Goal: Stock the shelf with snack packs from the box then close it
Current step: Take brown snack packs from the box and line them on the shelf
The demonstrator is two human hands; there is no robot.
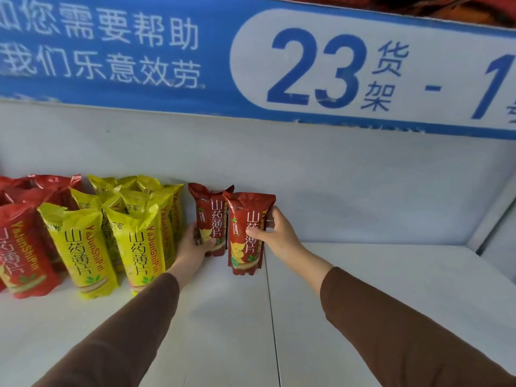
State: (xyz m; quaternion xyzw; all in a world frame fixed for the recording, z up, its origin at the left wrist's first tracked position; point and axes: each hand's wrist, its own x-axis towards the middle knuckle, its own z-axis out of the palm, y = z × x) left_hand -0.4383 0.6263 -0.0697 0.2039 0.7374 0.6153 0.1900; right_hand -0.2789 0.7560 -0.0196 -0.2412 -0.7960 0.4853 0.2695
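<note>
Shelf [391, 289] right of brown packs [245, 233] bare; yellow packs [139, 241] crowd left; sign [251, 65] perhaps limits headroom.

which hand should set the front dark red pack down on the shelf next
Right. The right hand already grips the front dark red pack; the left hand holds the rear dark red pack beside the yellow packs.

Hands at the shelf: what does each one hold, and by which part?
Left hand grips the rear brown pack low on its left edge; right hand grips the front brown pack at mid-height.
</note>
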